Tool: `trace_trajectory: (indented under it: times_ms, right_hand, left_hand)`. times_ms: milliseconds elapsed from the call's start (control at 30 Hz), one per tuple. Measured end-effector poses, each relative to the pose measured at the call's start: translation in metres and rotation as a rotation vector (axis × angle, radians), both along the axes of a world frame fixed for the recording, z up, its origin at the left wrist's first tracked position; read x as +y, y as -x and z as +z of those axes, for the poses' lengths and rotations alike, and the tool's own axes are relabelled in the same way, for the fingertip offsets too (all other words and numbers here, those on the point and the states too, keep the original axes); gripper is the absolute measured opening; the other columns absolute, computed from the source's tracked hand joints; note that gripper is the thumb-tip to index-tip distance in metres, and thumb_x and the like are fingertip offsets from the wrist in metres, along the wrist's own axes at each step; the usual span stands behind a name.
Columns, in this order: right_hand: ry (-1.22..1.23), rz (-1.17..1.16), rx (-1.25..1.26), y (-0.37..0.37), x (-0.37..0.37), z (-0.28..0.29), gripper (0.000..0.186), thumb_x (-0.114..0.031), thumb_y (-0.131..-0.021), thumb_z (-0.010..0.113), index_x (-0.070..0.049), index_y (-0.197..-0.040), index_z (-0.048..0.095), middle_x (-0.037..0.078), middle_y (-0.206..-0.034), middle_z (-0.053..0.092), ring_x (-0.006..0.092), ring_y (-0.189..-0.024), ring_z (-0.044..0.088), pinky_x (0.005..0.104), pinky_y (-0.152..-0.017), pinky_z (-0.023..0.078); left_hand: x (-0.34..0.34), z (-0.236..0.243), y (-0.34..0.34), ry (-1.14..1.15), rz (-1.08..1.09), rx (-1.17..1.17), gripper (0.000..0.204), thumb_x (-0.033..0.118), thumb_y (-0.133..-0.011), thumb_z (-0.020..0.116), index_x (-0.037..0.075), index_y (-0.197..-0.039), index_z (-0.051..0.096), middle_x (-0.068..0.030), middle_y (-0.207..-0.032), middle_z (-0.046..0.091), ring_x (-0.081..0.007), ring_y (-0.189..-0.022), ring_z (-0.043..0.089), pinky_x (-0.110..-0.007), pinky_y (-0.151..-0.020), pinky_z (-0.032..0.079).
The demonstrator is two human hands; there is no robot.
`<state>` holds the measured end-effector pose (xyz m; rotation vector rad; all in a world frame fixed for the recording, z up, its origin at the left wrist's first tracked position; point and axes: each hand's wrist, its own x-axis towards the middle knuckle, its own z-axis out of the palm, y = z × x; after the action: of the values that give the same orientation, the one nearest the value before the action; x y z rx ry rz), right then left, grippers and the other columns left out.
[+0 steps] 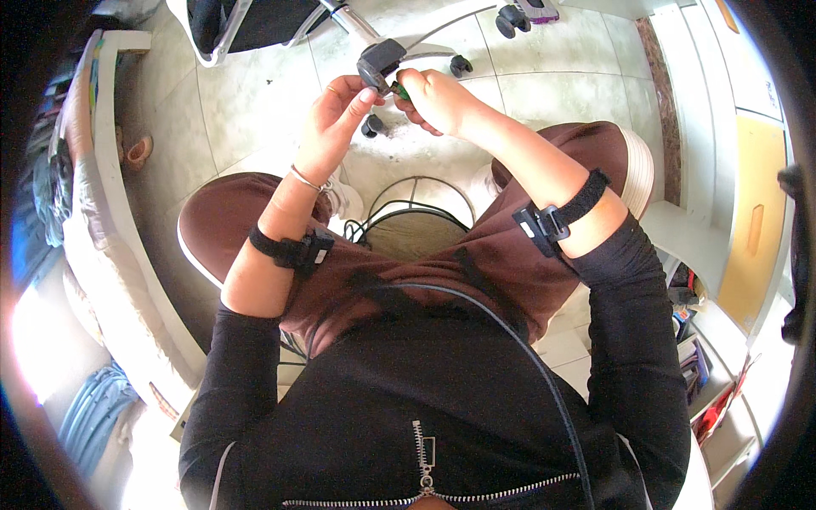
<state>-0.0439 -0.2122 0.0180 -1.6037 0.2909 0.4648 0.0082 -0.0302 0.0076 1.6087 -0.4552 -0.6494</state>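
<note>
In front of me is a chair with a black seat or back (255,25), and a silver tube (355,25) ends in a dark grey blocky part (381,59). My left hand (330,123) pinches the lower side of that grey part between thumb and fingers. From the right, my right hand (438,100) closes around a small green-handled tool (401,91). A short metal-looking piece shows between the tool and the grey part. My fingers hide most of the tool, so its exact kind cannot be made out.
Black casters (512,21) of the chair lie around the hands on the tiled floor (255,102). Between my knees is a round stool-like frame (416,229) with dark cables. A bed (115,246) stands left, and white shelving (718,340) with books stands right.
</note>
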Motion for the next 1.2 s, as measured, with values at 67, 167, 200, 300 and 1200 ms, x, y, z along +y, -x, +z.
trace_trajectory:
  times_ms: [67, 167, 200, 300, 1200]
  right_hand:
    - [0.014, -0.009, 0.005, -0.001, 0.000, 0.001, 0.044, -0.038, -0.091, 0.028, -0.005, -0.072, 0.050, 0.001, -0.054, 0.044, 0.0108, -0.043, 0.037, 0.0278, -0.041, 0.031]
    - [0.026, -0.009, 0.021, 0.000, -0.001, 0.003, 0.045, -0.039, -0.091, 0.028, -0.005, -0.074, 0.052, 0.002, -0.056, 0.047, 0.0110, -0.044, 0.040, 0.0273, -0.041, 0.033]
    - [0.028, -0.007, 0.029, 0.000, -0.001, 0.003, 0.045, -0.039, -0.091, 0.029, -0.005, -0.075, 0.053, 0.002, -0.057, 0.048, 0.0110, -0.045, 0.040, 0.0272, -0.042, 0.033]
    - [0.010, -0.008, 0.032, 0.001, -0.003, 0.001, 0.045, -0.041, -0.091, 0.030, -0.005, -0.076, 0.053, 0.002, -0.059, 0.048, 0.0109, -0.045, 0.040, 0.0275, -0.042, 0.034]
    - [0.132, -0.067, -0.081, 0.006, -0.014, -0.005, 0.075, -0.068, -0.088, 0.033, -0.001, -0.073, 0.061, 0.011, -0.061, 0.054, 0.0217, -0.063, 0.052, 0.0336, -0.064, 0.041]
  left_hand:
    - [0.000, -0.003, 0.000, -0.001, -0.006, -0.050, 0.040, 0.030, -0.089, 0.062, -0.003, -0.110, 0.051, -0.0070, -0.098, 0.062, -0.0109, -0.089, 0.056, -0.025, -0.079, 0.044]
    - [0.000, -0.007, -0.002, -0.018, -0.001, -0.031, 0.040, 0.029, -0.088, 0.064, -0.002, -0.109, 0.052, -0.0068, -0.098, 0.062, -0.0107, -0.088, 0.055, -0.024, -0.078, 0.044]
    - [0.000, -0.008, -0.003, -0.049, 0.001, -0.044, 0.039, 0.029, -0.088, 0.064, -0.002, -0.109, 0.052, -0.0070, -0.098, 0.062, -0.0107, -0.088, 0.055, -0.024, -0.079, 0.044]
    - [-0.002, -0.010, -0.004, -0.071, 0.008, -0.065, 0.038, 0.027, -0.089, 0.064, -0.003, -0.109, 0.052, -0.0075, -0.099, 0.061, -0.0111, -0.089, 0.056, -0.024, -0.080, 0.044]
    - [-0.001, -0.001, 0.000, -0.074, -0.039, -0.066, 0.041, 0.037, -0.095, 0.049, -0.001, -0.111, 0.055, -0.0057, -0.095, 0.066, -0.0106, -0.089, 0.056, -0.025, -0.078, 0.041]
